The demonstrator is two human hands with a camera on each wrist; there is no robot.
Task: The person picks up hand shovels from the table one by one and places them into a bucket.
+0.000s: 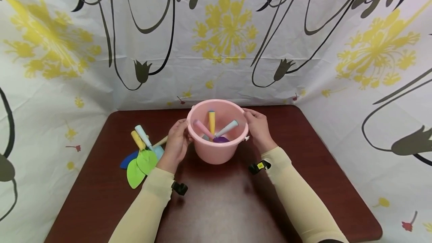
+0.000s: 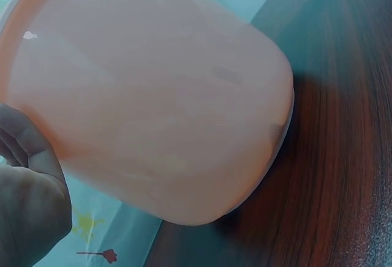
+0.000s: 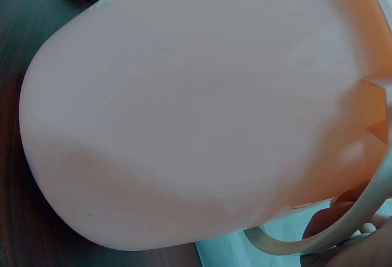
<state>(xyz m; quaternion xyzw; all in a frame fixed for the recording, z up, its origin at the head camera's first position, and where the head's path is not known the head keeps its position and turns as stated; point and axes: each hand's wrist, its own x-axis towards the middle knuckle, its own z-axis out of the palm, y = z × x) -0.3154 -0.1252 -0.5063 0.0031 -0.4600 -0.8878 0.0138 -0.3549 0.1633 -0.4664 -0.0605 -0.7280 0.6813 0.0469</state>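
Observation:
A pink bucket (image 1: 216, 154) is held by its rim between two hands at the middle of the table. The left hand (image 1: 177, 141) grips the rim's left side, the right hand (image 1: 259, 127) its right side. Inside lie tools with a yellow handle (image 1: 212, 121), a pink handle (image 1: 204, 129) and a light blue handle (image 1: 227, 128), beside a purple piece (image 1: 221, 139). The bucket's wall (image 2: 159, 95) fills much of the left wrist view, with the left hand (image 2: 30, 187) at its rim. In the right wrist view, a pale bail handle (image 3: 331, 233) curves by the right hand (image 3: 355, 242).
Left of the bucket, several toy tools lie in a pile on the dark red table (image 1: 111, 198): green leaf-shaped heads (image 1: 136, 171), a blue head (image 1: 127, 159), yellow and light blue handles. A patterned cloth (image 1: 216, 81) hangs behind and at the sides.

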